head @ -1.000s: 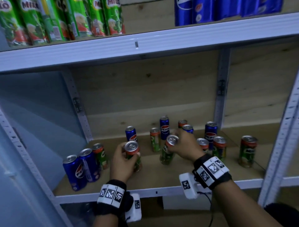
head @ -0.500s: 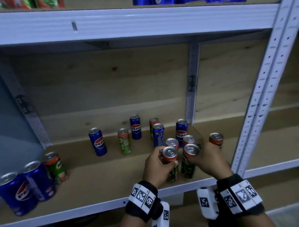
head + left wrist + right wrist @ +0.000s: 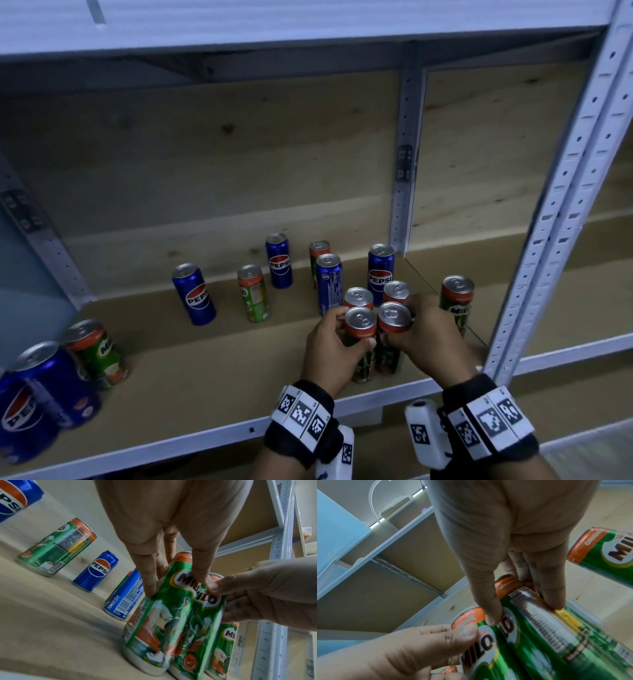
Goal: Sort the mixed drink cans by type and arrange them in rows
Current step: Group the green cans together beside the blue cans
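On the wooden shelf board [image 3: 191, 383] of a white metal rack, both hands work at a tight cluster of green Milo cans toward the right end. The left hand [image 3: 330, 353] grasps the near-left Milo can [image 3: 359, 329] just below its orange rim, thumb on the near face and fingers wrapped round the far side; in the left wrist view its base stands on the board. The right hand [image 3: 423, 337] grasps the near-right Milo can [image 3: 393, 318] in the same way, and the two cans stand upright, side by side and touching. Directly behind them stand two more Milo cans [image 3: 358, 297], also close together, so the four form a small block. A lone Milo can [image 3: 457, 301] stands just right of the right hand, near the perforated upright post [image 3: 561, 219]. Farther back and to the left, blue Pepsi cans are scattered: one by the rear post [image 3: 381, 270], one turned label-away [image 3: 329, 282] just left of the block, one at the back [image 3: 279, 260], and one farther left [image 3: 193, 294]. A Milo can [image 3: 253, 293] stands between the last two, and another peeks from behind the turned Pepsi can. At the near left end, two Pepsi cans [image 3: 44, 387] and a Milo can [image 3: 97, 353] stand together, blurred.
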